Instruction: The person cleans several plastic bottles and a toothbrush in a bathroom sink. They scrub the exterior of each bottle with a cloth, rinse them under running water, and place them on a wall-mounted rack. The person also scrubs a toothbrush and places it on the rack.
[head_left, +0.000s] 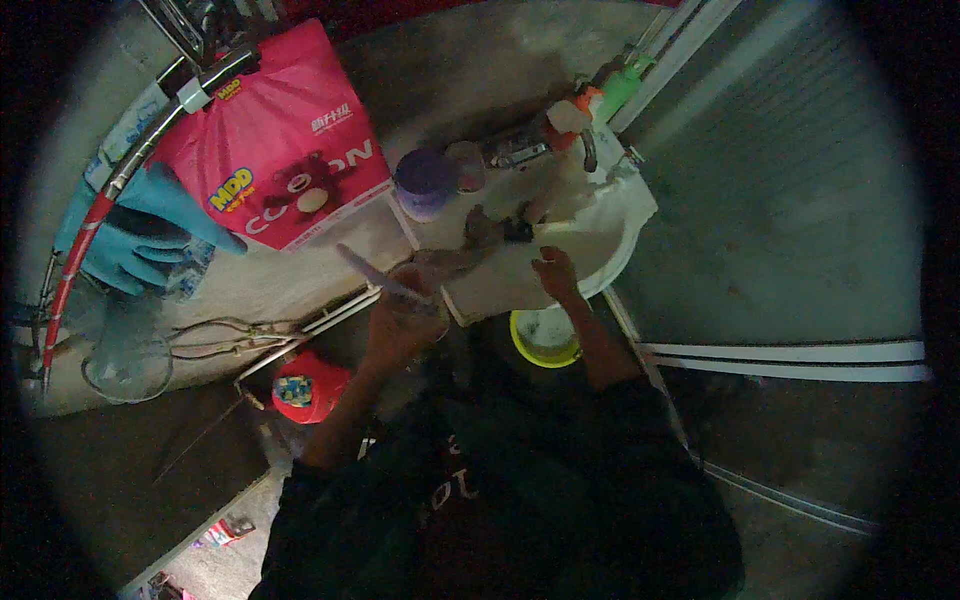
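Observation:
My left hand (401, 319) is closed around what looks like a clear cup (442, 324), at the front edge of the washbasin counter. A long pale purple stick-like thing (367, 268) slants up and left from the same hand; its exact kind is unclear. Over the front of the white washbasin (626, 255), my right hand (556, 274) has its fingers curled. Dim light hides whether anything small is in them. Behind the hands, a dark tap (517, 229) stands at the basin.
A pink printed package (285, 142), blue rubber gloves (142, 232) and tongs (232, 337) lie to the left. Further back stand a purple-lidded jar (424, 184) and a green bottle (621, 90). Below the counter are a yellow-rimmed bucket (546, 361) and a red container (326, 390).

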